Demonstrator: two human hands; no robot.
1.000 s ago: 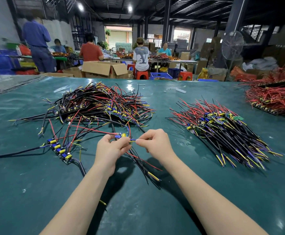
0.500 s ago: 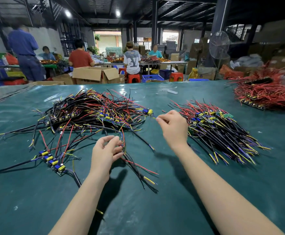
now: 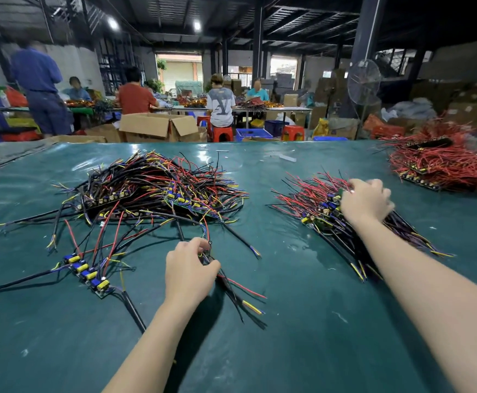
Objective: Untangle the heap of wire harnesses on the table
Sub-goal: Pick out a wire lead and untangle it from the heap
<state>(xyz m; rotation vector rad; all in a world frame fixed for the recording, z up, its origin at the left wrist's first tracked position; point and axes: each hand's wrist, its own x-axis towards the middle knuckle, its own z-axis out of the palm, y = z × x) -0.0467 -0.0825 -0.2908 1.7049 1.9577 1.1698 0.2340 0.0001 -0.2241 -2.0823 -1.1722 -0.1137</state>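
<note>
The person's arms are uncovered: the left forearm [image 3: 152,344] and right forearm [image 3: 430,285] come into view as bare, slender limbs. They end in the bare left hand [image 3: 189,275] and the bare right hand [image 3: 365,202], the latter slightly blurred.

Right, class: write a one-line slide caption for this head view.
Left hand grips wires near the tangled heap while right hand touches the neat pile.

1. An open cardboard box [image 3: 158,126], flaps spread, sits mid-background
2. A person in a white T-shirt [image 3: 221,104] sits on a red stool [image 3: 222,134], with a blue crate [image 3: 253,134] just right of it
3. A round-caged standing fan [image 3: 363,82] stands at the right, near a dark pillar [image 3: 369,32]
4. A person in blue [image 3: 37,80] stands far left, blurred
</note>
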